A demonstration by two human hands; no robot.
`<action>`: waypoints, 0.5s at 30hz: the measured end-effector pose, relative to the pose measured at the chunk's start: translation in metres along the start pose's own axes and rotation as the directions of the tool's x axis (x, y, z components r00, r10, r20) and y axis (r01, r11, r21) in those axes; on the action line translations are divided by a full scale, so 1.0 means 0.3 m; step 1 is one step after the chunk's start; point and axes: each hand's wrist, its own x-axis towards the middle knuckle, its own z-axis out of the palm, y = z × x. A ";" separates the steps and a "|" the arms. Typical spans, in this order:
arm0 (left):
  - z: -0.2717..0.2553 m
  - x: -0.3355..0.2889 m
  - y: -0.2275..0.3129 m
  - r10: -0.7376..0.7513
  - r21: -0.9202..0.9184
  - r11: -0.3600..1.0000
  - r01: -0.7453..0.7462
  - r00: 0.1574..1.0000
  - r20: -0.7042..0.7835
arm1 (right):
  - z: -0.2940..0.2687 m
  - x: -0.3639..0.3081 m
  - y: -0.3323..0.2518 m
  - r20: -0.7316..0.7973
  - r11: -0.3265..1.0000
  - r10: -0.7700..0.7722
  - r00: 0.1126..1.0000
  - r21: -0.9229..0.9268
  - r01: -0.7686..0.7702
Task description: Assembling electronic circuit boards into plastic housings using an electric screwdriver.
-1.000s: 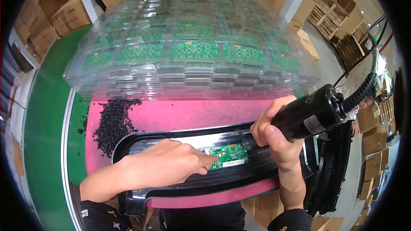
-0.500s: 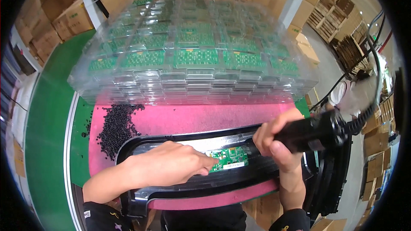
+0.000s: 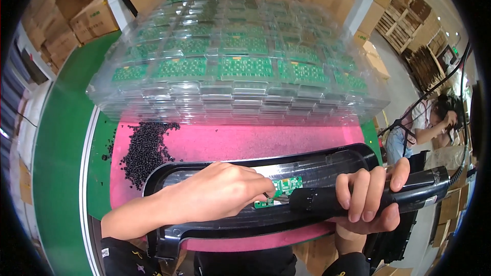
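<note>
My right hand (image 3: pixel 371 197) is wrapped round a black electric screwdriver (image 3: pixel 319 200), which lies nearly level with its bit pointing left. My left hand (image 3: pixel 230 189) pinches a small black screw (image 3: pixel 266 194) at the tip of the bit; its fingers hide most of it. Beneath them a green circuit board (image 3: pixel 292 184) rests inside a long, curved black plastic housing (image 3: pixel 204 231). The screwdriver and my left fingers cover part of the board.
A pile of small black screws (image 3: pixel 146 156) lies on the pink mat (image 3: pixel 230 135), left of the housing. Stacked clear trays (image 3: pixel 235 92) of green circuit boards stand behind. More black plastic parts (image 3: pixel 396 237) are at the right. Another person (image 3: pixel 417 128) sits farther off, right.
The screwdriver has swung from above the housing's right side down to the board, its bit now at my left fingertips. My left hand has shifted slightly right.
</note>
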 end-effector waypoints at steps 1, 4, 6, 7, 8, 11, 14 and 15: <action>-0.002 0.002 0.003 0.002 -0.001 1.000 -0.002 1.000 0.003 | 0.004 0.000 -0.003 0.026 1.000 0.005 1.000 -0.013 -0.005; -0.012 0.010 0.017 -0.057 0.073 0.996 0.052 0.996 0.070 | 0.000 -0.002 -0.006 0.074 1.000 -0.003 0.997 -0.030 0.005; -0.015 0.012 0.020 -0.083 0.088 0.993 0.074 0.992 0.099 | 0.004 -0.004 -0.005 0.068 0.999 -0.003 0.998 -0.031 0.006; -0.014 0.012 0.020 -0.084 0.090 0.993 0.075 0.992 0.099 | 0.001 -0.007 -0.004 0.072 1.000 0.003 0.997 -0.004 -0.003; -0.012 0.011 0.019 -0.057 0.031 0.998 0.056 0.996 0.065 | 0.005 -0.004 0.000 0.072 1.000 0.003 0.997 -0.003 -0.002; -0.009 0.008 0.026 -0.040 -0.027 0.999 0.040 0.999 0.017 | 0.026 0.001 0.015 0.053 0.997 -0.012 0.999 -0.075 0.016; -0.006 0.007 0.023 -0.036 -0.034 0.999 0.036 0.999 0.002 | 0.033 0.000 0.013 0.042 0.996 -0.014 0.999 -0.089 0.018; -0.005 0.006 0.022 -0.032 -0.038 0.999 0.032 0.999 0.000 | 0.031 0.000 0.011 0.049 0.997 -0.013 0.999 -0.082 0.017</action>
